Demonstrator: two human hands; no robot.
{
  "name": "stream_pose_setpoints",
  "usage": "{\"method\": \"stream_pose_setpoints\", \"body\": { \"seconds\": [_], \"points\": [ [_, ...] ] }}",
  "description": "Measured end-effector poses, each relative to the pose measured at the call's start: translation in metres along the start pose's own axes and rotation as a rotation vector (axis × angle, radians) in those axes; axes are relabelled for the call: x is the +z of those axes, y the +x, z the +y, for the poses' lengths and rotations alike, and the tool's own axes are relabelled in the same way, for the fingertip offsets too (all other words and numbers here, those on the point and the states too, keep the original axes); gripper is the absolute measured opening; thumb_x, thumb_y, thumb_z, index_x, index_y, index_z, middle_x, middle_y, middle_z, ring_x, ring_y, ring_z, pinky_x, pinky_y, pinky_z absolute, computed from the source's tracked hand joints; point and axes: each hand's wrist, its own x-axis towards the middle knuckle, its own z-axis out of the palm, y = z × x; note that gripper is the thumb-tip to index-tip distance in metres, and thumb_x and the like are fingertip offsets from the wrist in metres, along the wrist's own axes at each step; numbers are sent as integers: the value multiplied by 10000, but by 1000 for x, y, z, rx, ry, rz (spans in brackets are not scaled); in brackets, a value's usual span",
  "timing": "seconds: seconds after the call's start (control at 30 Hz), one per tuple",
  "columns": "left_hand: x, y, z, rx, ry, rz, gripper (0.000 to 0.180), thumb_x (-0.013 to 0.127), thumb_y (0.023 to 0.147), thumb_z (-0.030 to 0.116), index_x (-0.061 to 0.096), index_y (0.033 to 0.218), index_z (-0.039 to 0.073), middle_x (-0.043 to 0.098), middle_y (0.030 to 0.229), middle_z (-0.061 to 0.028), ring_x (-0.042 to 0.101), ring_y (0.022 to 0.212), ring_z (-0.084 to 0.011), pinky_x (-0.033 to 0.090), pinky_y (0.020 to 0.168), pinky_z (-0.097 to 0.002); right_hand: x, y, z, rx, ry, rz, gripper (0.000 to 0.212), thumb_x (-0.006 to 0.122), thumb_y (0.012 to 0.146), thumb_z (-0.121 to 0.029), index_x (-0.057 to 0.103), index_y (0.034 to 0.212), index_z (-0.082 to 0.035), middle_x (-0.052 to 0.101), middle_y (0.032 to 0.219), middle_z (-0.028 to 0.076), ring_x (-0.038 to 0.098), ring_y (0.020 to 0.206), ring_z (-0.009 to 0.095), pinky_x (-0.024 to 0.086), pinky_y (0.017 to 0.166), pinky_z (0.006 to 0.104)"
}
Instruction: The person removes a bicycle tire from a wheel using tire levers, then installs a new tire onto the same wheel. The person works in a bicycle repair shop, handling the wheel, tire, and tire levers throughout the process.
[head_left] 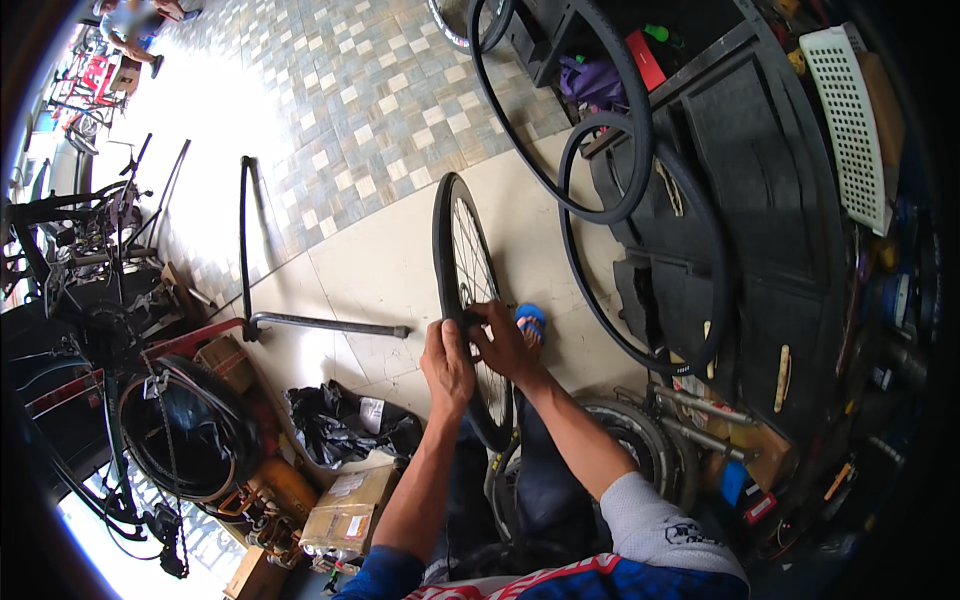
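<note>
A spoked bicycle wheel with a black tyre [445, 230] stands upright in front of me, its lower part by my legs. My left hand [447, 368] is closed on the near left side of the tyre, with the thumb laid along it. On the spoke side, my right hand [503, 345] has its fingers bent in against the rim and tyre, opposite the left thumb. The exact spot the right fingertips pinch is hidden. Part of the spokes shows beyond the hands.
Two loose black tyres [716, 250] hang or lean at the right by a black panel [770, 190]. A bent black stand [330, 325] lies on the floor to the left. Nearby are a black plastic bag [335, 425], a cardboard box [345, 510] and a bicycle [120, 330].
</note>
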Motion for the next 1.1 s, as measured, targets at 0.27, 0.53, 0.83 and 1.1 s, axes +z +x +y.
{"method": "stream_pose_setpoints", "body": {
  "seconds": [0.27,0.53,0.83,1.1],
  "points": [
    [28,0,1,-107,-249,-10,566,318,1118,519,557,1180,10,648,902,-100,659,748,-152,573,575,-268,-19,-4,8,70,117,38,258,662,930,-127,636,1166,-26,626,1098,143,604,1090,325,417,1099,483],
    [30,-3,16,-149,-464,-80,622,374,1116,494,387,1525,26,584,1293,-124,628,1082,-170,558,871,-320,-10,1,6,177,147,223,304,684,880,-73,675,1184,-71,645,1059,115,623,1065,311,436,1081,468],
    [27,16,6,-52,-335,-36,634,422,1102,524,431,1560,85,615,1132,-33,575,824,-77,490,705,-233,13,52,4,378,280,388,246,706,887,-51,705,1133,-62,665,1051,108,649,1032,294,490,991,420],
    [26,44,17,-1,-224,-65,607,386,1128,446,381,1602,68,474,1041,-22,466,858,-85,456,700,-228,28,136,20,530,216,418,167,633,1005,-101,672,1165,-75,705,983,82,680,888,177,547,779,322]
  ]
}}
